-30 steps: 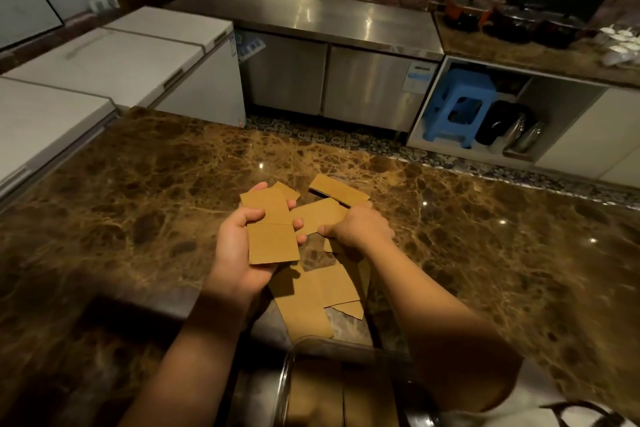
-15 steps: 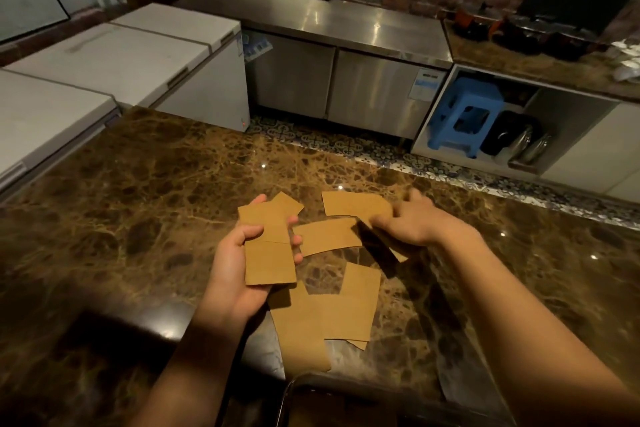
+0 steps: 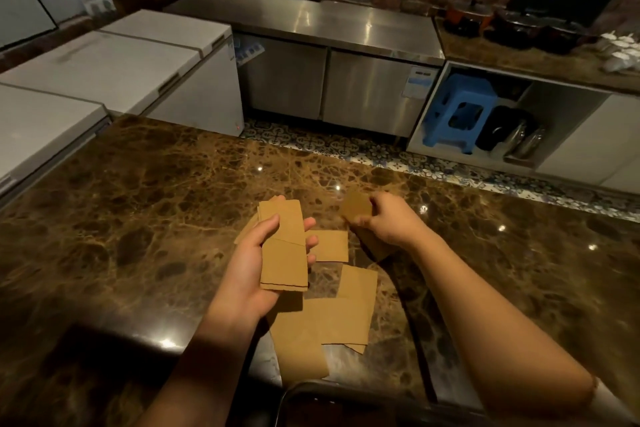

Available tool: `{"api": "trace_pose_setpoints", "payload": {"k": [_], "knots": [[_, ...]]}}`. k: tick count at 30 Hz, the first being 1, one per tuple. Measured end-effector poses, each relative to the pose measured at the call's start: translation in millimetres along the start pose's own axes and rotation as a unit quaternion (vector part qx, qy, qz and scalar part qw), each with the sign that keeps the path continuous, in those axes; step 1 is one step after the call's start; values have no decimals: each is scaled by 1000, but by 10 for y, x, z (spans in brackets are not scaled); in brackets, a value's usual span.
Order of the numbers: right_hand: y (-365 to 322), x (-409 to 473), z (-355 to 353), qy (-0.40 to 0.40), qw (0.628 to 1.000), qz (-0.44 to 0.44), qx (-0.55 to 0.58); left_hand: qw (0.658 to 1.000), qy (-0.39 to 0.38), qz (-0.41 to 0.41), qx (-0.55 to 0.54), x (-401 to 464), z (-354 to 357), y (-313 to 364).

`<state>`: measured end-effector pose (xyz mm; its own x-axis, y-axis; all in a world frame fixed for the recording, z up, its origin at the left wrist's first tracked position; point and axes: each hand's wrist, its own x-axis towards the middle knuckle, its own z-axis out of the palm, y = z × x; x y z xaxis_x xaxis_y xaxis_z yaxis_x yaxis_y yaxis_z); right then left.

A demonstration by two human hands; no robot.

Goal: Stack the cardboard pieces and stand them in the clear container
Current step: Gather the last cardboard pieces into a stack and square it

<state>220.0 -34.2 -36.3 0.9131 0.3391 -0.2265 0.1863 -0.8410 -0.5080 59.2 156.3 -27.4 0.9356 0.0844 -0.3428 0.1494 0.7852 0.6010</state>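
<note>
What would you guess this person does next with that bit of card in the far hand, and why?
Probably bring the right hand across and lay its lifted cardboard piece onto the stack that the left hand holds. The piece is already off the counter, the stack sits face up beside it, and more loose pieces still lie waiting below.

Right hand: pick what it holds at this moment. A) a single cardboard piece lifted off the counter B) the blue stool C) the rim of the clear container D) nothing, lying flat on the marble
A: the right hand pinches one cardboard piece above the marble counter, while the left hand holds the gathered stack.
</note>
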Motion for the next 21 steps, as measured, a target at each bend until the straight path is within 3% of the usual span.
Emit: {"api": "trace_pose_setpoints", "payload": {"k": [2,7,13,17,21], "knots": [[-38,-226,-99,7,988,41,151,1000,-2,9,14,-19,17,-3],[-286,-1014,-334,-9,882,70,467,998,-21,30,50,-197,203,22],[-620,-1701,-373,9,813,34,581,987,-60,68,132,-519,529,37],[-784,-1935,-261,94,828,3,553,982,-94,104,127,-643,635,-4],[-958,-2068,-93,156,879,-61,446,983,-44,87,158,-739,622,-95]]}}
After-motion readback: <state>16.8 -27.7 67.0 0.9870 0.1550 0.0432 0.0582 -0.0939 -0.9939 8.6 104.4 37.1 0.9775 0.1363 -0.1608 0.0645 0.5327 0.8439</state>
